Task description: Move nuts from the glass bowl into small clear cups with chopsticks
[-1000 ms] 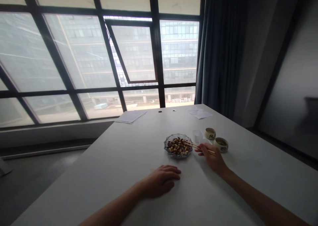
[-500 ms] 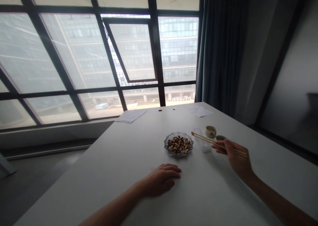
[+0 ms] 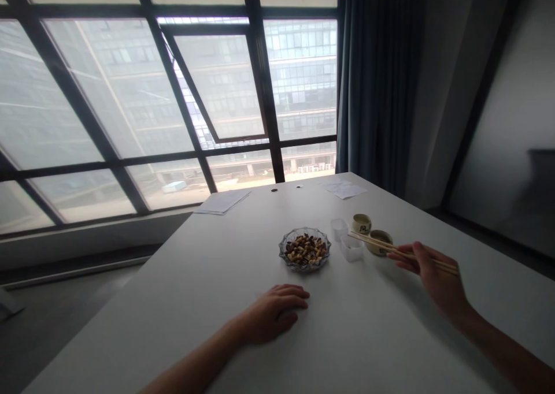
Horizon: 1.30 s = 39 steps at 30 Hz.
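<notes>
My right hand [image 3: 440, 275] is closed around a pair of wooden chopsticks [image 3: 401, 251]. Their tips are over a small clear plastic container [image 3: 352, 252], and I make out nothing between them. The sticks cross in front of a ceramic cup [image 3: 381, 249], partly covering it. Palm down on the white table [image 3: 208, 290], my left hand [image 3: 277, 312] rests with fingers stretched out, holding nothing. Just beyond it stands a scalloped glass bowl [image 3: 285, 260] full of mixed brown and pale nuts [image 3: 306, 248].
Behind the near plastic container is another clear container [image 3: 339, 229], and beside it a ceramic cup [image 3: 361, 226] with a dark character. Sheets of paper lie at the far left [image 3: 223, 202] and far right [image 3: 346, 188]. A window and a dark curtain [image 3: 377, 93] are beyond.
My right hand has moved right and slightly down, taking the chopstick tips from beside the bowl to over the near plastic container. A small lump at the tips no longer shows. The view shifted slightly.
</notes>
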Each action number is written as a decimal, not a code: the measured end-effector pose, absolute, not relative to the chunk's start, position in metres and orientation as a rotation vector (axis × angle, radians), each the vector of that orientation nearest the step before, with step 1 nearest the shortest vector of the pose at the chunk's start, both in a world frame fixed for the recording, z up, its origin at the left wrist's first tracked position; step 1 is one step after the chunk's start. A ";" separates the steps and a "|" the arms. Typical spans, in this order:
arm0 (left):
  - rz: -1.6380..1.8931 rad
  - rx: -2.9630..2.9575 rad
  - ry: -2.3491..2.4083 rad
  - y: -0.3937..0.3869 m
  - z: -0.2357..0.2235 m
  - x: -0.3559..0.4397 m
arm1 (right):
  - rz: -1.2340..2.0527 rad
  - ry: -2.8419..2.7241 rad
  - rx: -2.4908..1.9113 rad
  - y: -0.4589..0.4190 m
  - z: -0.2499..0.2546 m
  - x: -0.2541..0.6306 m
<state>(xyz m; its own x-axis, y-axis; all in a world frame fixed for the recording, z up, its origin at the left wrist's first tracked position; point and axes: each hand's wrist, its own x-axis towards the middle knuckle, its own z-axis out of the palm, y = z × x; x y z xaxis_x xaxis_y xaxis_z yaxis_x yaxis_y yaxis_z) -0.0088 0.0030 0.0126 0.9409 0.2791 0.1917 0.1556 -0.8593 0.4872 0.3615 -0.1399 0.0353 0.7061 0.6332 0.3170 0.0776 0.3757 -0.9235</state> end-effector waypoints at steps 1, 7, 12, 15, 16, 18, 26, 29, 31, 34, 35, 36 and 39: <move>0.350 2.616 0.313 0.004 0.012 -0.008 | 0.404 -0.749 -1.148 -0.139 0.038 0.360; 0.326 2.619 0.330 0.006 0.012 -0.007 | 0.513 -0.821 -1.101 -0.116 0.043 0.338; 0.310 2.614 0.349 0.005 0.016 -0.006 | 0.630 -0.909 -1.023 -0.079 0.038 0.303; 0.301 2.612 0.343 0.005 0.018 -0.006 | 0.698 -0.925 -1.018 -0.061 0.030 0.288; 0.302 2.610 0.340 0.005 0.019 -0.006 | 0.716 -0.923 -1.025 -0.057 0.026 0.284; 0.313 2.607 0.332 0.005 0.019 -0.007 | 0.739 -0.917 -1.042 -0.050 0.020 0.281; 0.334 2.601 0.308 0.007 0.020 -0.006 | 0.755 -0.939 -1.086 -0.043 0.010 0.275; 0.323 2.604 0.315 0.007 0.020 -0.007 | 0.752 -0.958 -1.111 -0.045 0.012 0.272; 0.318 2.606 0.321 0.006 0.021 -0.008 | 0.744 -0.996 -1.124 -0.047 0.014 0.270; 0.314 2.613 0.330 0.006 0.020 -0.009 | 0.735 -1.079 -1.149 -0.050 0.018 0.273; 0.315 2.615 0.332 0.006 0.020 -0.009 | 0.733 -1.094 -1.159 -0.051 0.019 0.274; 0.317 2.615 0.331 0.006 0.020 -0.009 | 0.731 -1.099 -1.170 -0.052 0.020 0.275; 0.331 2.615 0.323 0.006 0.019 -0.009 | 0.728 -1.093 -1.188 -0.054 0.021 0.279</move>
<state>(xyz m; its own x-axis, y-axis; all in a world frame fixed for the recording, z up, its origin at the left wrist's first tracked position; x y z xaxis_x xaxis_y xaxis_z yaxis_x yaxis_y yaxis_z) -0.0090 0.0061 0.0194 0.9429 0.2836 0.1746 0.1671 -0.8563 0.4886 0.2795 -0.0544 0.0206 0.3406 0.8992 0.2747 0.0935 0.2583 -0.9615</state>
